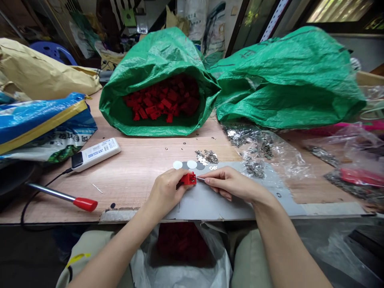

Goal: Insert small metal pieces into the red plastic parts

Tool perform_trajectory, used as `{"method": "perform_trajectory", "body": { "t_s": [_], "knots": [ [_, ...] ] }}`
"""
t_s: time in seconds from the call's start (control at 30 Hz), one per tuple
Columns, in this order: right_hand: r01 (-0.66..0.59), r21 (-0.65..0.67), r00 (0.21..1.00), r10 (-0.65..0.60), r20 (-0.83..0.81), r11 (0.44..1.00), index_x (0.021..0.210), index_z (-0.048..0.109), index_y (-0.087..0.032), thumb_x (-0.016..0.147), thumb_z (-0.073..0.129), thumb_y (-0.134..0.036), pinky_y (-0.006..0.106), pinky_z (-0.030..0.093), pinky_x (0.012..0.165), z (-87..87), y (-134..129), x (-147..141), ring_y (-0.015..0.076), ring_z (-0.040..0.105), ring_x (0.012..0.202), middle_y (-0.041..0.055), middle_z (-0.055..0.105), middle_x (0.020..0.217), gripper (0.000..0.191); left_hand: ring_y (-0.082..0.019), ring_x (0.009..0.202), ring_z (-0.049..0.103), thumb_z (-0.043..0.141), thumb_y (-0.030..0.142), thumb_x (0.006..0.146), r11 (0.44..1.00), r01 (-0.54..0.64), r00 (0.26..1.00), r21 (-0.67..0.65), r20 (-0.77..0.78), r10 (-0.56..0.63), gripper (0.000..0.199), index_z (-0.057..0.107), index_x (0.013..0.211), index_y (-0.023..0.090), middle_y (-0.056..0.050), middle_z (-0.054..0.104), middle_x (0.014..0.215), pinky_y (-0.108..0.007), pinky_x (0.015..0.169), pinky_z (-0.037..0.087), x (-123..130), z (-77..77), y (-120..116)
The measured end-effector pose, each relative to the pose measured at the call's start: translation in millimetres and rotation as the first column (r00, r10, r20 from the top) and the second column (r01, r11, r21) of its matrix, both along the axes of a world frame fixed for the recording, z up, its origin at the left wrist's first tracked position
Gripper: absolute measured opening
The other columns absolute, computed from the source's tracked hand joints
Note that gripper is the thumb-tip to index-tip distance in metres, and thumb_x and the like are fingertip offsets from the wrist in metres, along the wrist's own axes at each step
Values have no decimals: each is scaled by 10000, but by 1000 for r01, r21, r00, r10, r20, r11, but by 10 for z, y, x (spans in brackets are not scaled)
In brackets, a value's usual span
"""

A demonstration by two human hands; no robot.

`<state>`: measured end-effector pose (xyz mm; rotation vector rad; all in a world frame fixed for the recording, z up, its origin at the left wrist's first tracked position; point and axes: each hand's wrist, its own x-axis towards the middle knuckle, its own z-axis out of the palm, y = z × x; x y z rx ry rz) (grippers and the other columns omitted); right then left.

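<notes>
My left hand [168,185] is closed around a small red plastic housing [189,179], its open end turned to the right. Between the fingers of my right hand [229,183] is a thin metal pick [200,179], whose tip reaches the housing's open end. Whether the tip is inside or only touching, I cannot tell. Both hands are over a grey mat [210,204]. Just beyond them lies a small heap of flat metal pieces [210,157], beside white round discs [192,164].
A green sack [144,52] full of red housings [162,100] stands open behind. Another green sack [285,80] lies right of it. Clear plastic bags of metal pieces [255,168] are at right. At left are a white device [96,154] and a red-handled lever [85,204].
</notes>
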<state>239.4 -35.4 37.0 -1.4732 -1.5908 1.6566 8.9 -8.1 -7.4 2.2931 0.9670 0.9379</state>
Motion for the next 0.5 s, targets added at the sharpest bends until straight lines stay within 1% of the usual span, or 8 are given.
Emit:
{"method": "perform_trajectory", "body": {
  "t_s": [0.3,0.5],
  "knots": [
    [12,21,1000,-13,26,1000,1229,718,-138,903,598,-423,185,281,354,-34,5,-24,52,362,391,-47,468,567,449,-186,837,657,703,171,854,1000,14,1000,-5,-14,-14,219,661,1067,203,-29,731,948,-290,736,496,-6,21,0],
    [6,53,991,-13,130,999,1174,750,-167,907,553,-360,201,232,345,18,-20,-99,65,320,389,-48,447,549,385,-181,831,648,689,124,850,999,37,998,2,-45,-36,210,660,1041,209,-23,720,923,-281,733,482,8,41,5]
  ]
}}
